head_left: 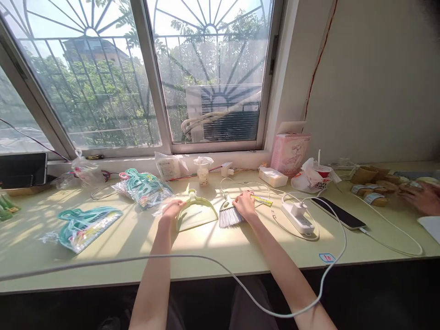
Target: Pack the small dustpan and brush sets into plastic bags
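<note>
A pale green dustpan [202,223] lies on the table in front of me, its short handle pointing toward the window. My left hand [173,210] grips its left edge. Just to the right is a small hand brush [231,217] with pale bristles facing me. My right hand [245,205] is closed over the brush's right side, its fingers curled and partly hiding the brush. A yellow-green packet or strip [263,200] lies right beside my right hand.
Teal bagged items [85,227] lie at left. A power strip [297,219], a phone [338,213] and loose cables sit at right. A white cable [206,257] crosses before my arms. A cup [203,173] stands by the window. Another person's hand [422,197] shows at far right.
</note>
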Demonstrator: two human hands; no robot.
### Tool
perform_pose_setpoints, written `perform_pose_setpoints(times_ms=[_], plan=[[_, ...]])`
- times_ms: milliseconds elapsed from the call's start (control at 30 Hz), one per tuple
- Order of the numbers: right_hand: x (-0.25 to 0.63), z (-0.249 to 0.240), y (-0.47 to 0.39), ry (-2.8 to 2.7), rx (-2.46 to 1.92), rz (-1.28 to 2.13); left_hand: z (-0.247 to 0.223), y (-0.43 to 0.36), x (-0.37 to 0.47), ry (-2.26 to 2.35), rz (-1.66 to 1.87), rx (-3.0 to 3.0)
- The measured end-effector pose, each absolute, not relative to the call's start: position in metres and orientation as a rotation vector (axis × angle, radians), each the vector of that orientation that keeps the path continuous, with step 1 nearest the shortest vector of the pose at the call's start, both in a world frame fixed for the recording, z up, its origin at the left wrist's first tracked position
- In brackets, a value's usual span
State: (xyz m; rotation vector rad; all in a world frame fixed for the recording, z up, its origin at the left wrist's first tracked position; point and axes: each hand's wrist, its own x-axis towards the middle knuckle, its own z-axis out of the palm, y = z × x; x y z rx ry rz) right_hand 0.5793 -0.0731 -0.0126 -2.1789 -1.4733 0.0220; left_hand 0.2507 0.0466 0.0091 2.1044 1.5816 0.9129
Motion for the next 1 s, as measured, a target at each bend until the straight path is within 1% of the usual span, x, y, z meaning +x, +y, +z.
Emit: perform_pose_setpoints(times_ms=[100, 200, 300, 467, 567, 633, 733, 800, 900, 1000], plan=[[0.579, -0.010, -0.076, -1.498, -2.180, -0.013, 0.016, 0.043, 0.259, 1.831, 0.927, 2.153], [0.583, -0.004, -0.077, -1.446, -2.173, -0.053, 0.020, 0.041, 0.263, 1.920, 1.033, 2.155], [0.587, -0.002, -0.077, -1.428, -2.216, -0.023, 0.016, 0.041, 0.264, 1.949, 1.022, 2.144], [0.593, -0.006, -0.075, -1.482, -2.250, 0.132, -0.005, 0.048, 0.268, 1.680, 0.869, 2.111], [0.598, -0.007, -0.075, -1.462, -2.187, 0.114, -0.010, 0.052, 0.272, 1.487, 1.048, 1.997], [0.602, -0.006, -0.077, -1.461, -2.125, 0.121, -0.006, 0.056, 0.273, 1.337, 1.205, 1.773], [0.605, 0.000, -0.078, -1.459, -1.918, 0.250, 0.003, 0.061, 0.268, 1.110, 1.379, 1.380], [0.605, 0.006, -0.078, -1.406, -1.702, 0.441, 0.007, 0.064, 0.261, 1.013, 1.479, 1.210], [0.598, 0.014, -0.077, -1.349, -1.306, 0.734, 0.009, 0.069, 0.255, 1.038, 1.544, 1.178], [0.584, 0.017, -0.074, -1.323, -1.041, 0.820, 0.006, 0.068, 0.264, 1.061, 1.484, 1.192]])
